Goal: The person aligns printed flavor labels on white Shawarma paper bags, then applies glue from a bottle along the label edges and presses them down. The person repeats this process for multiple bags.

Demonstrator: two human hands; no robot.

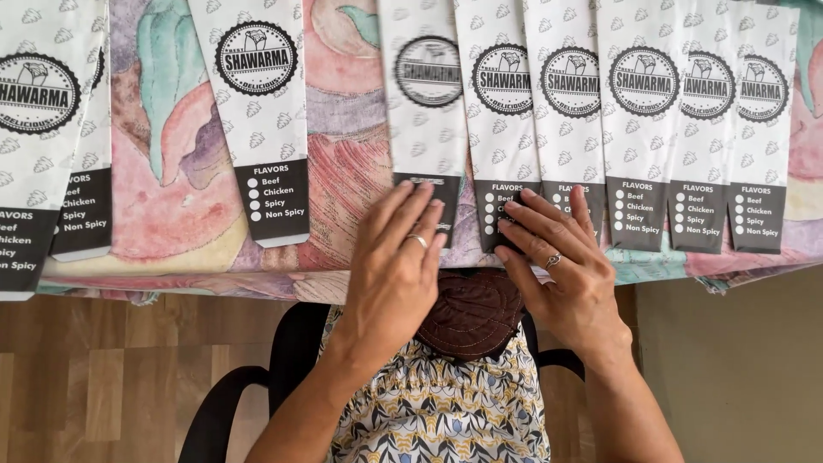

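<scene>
Clearly, in the head view both hands lie flat with fingers spread, holding nothing: the left hand point(396, 261) on a blurred white paper sleeve point(426, 111), the right hand point(561, 266) on the neighbouring sleeve point(506, 120), on the patterned tablecloth point(171, 197).

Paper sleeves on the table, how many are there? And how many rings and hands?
White paper sleeves with black ends: 9
Silver finger rings: 2
Hands, left hand and right hand: 2
Total: 13
</scene>
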